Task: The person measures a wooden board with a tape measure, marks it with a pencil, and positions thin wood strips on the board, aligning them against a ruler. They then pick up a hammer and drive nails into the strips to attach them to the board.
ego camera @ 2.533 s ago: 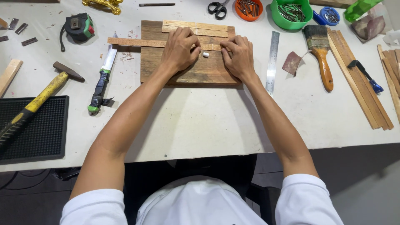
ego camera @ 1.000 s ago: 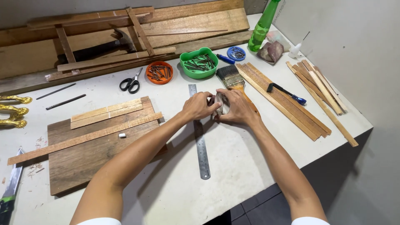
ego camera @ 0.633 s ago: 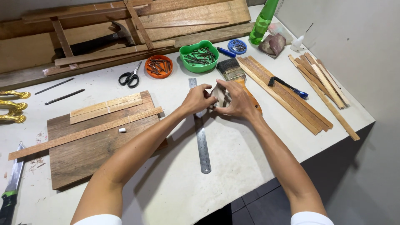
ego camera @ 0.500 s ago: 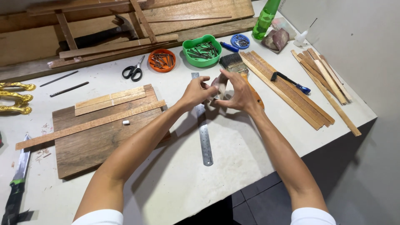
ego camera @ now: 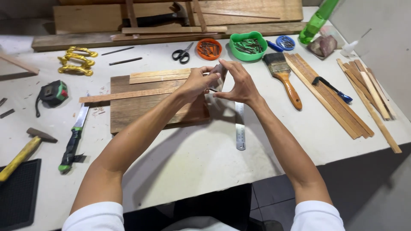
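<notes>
We've got both hands up over the table, left hand (ego camera: 198,81) and right hand (ego camera: 239,83) pinching a small grey piece (ego camera: 218,72) between the fingertips, just above the wood board (ego camera: 150,107). A steel ruler (ego camera: 240,128) lies below the right hand.
</notes>
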